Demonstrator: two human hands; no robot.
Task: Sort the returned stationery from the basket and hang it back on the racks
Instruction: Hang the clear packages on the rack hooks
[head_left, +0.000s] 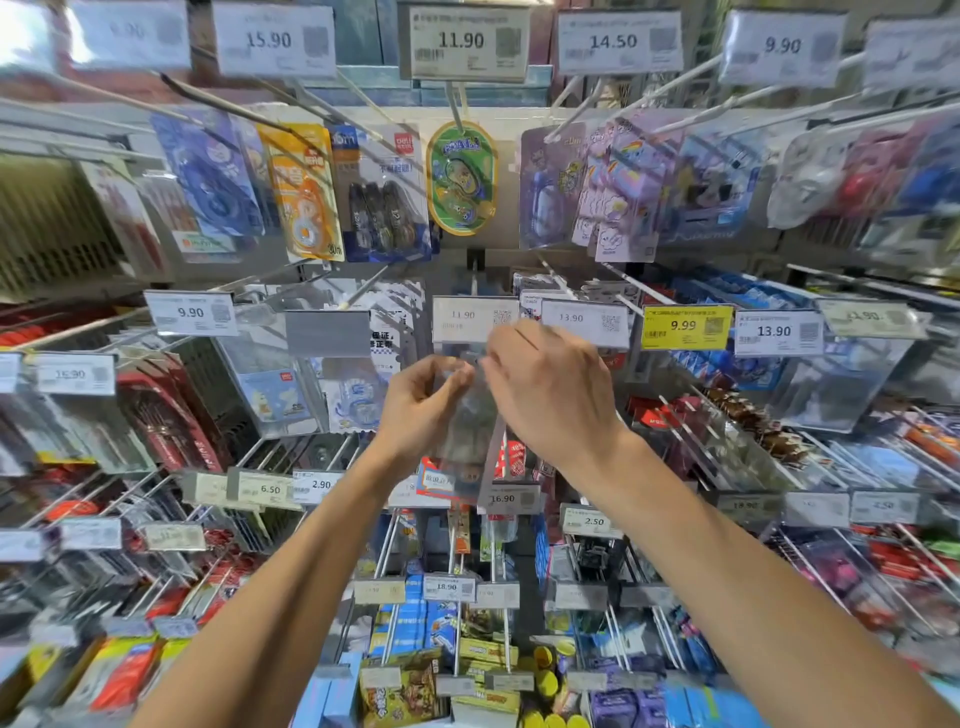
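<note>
Both hands are raised in front of a peg rack crowded with hanging stationery. Between them hangs a clear plastic packet (467, 415). Its contents are too blurred to name, though a red and blue printed card shows at its lower end.

The left hand (423, 400) has its fingers curled, and the thumb and fingertips pinch the packet's upper left edge. The right hand (545, 395) is just beside it, back toward the camera, with its fingers bent down onto the packet's top edge and gripping it there. The two hands nearly touch over the top of the packet.

Directly above the right hand's fingertips sits a white 11.90 price tag (470, 318) on the end of a metal peg (474, 275). The top of the packet is just under that tag. I cannot tell whether the packet's hole is on the peg.

To the right of the right hand are a 13.90 tag (582, 323) and, farther on, a yellow 9.99 tag (685, 326). Left of the left hand hangs a blue and white correction tape pack (358, 400). Well above both hands hangs a green oval pack (461, 179). Below the wrists, under the packet, is a 16.90 tag (509, 498).
</note>
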